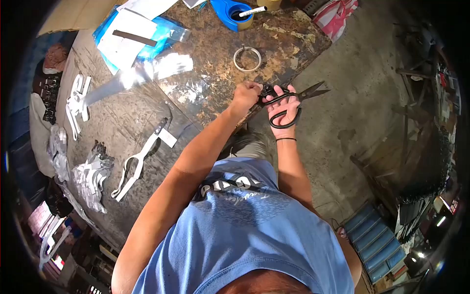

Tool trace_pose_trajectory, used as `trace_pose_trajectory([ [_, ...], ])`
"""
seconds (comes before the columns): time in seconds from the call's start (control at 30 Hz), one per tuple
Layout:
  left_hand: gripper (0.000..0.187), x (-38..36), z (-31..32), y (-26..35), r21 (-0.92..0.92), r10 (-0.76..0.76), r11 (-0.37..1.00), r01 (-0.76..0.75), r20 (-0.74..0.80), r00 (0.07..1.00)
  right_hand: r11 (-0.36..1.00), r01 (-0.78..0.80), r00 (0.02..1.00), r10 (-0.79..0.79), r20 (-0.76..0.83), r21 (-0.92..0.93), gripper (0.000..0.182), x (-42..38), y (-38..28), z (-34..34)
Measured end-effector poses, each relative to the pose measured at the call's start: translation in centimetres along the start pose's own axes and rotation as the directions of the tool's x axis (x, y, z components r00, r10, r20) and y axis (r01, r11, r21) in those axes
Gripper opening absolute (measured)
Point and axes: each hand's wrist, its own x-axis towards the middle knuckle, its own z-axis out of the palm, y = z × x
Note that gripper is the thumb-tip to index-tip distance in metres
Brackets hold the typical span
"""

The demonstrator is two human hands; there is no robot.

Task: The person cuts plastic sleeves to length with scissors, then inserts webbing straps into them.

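Observation:
My right hand (pixel 286 117) holds a pair of scissors (pixel 313 91), palm up. The dark handle loops lie across its fingers and palm, and the blades point right, slightly parted. Close beside it, my left hand (pixel 246 95) is closed in a pinch at the table's edge. Between the two hands is a small, dark, glossy bunch (pixel 268 91), and my left fingertips touch it. Its kind is too small and dark to make out. Just beyond the hands, a roll of pale tape (pixel 247 59) lies flat on the worn table (pixel 215 54).
A blue tape dispenser (pixel 226 13) with a marker (pixel 252 11) on it stands at the back. Papers (pixel 128 36) and clear plastic film (pixel 122 81) lie back left. White straps (pixel 142 157) and a bagged bundle (pixel 91 176) are on the left surface. Concrete floor (pixel 338 132) lies to the right.

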Motion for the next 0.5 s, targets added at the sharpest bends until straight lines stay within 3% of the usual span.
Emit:
trace_pose_trajectory([
  [0.1,0.025,0.0,0.4,0.5,-0.081,-0.023,0.997,0.019,-0.05,0.998,0.984,0.09,0.995,-0.085,-0.042,0.156,0.074,-0.4,-1.4,-0.6],
  [0.17,0.022,0.0,0.5,0.6,-0.104,-0.066,0.993,0.06,-0.056,0.996,0.986,0.135,0.985,-0.123,-0.123,0.095,0.074,-1.2,-3.5,-2.0],
  [0.3,0.02,-0.7,-0.8,0.8,-0.096,-0.048,0.994,0.051,0.032,0.998,0.991,0.102,0.993,-0.107,-0.053,-0.087,0.056,-2.6,-5.4,-3.8],
  [0.33,0.02,-0.8,-1.1,0.6,-0.177,-0.069,0.981,0.082,0.081,0.994,0.991,0.104,0.992,-0.109,-0.059,-0.086,0.056,-2.8,-5.6,-3.5],
  [0.4,0.02,-1.3,-1.2,0.5,-0.256,-0.085,0.96,0.116,0.13,0.988,0.937,0.012,0.99,-0.06,-0.128,-0.348,0.052,-3.0,-5.7,-2.5],
  [0.5,0.021,-2.1,-1.2,0.2,-0.397,-0.157,0.895,0.204,0.149,0.976,0.916,-0.015,0.993,-0.033,-0.115,-0.4,0.049,-2.5,-4.5,0.1],
])
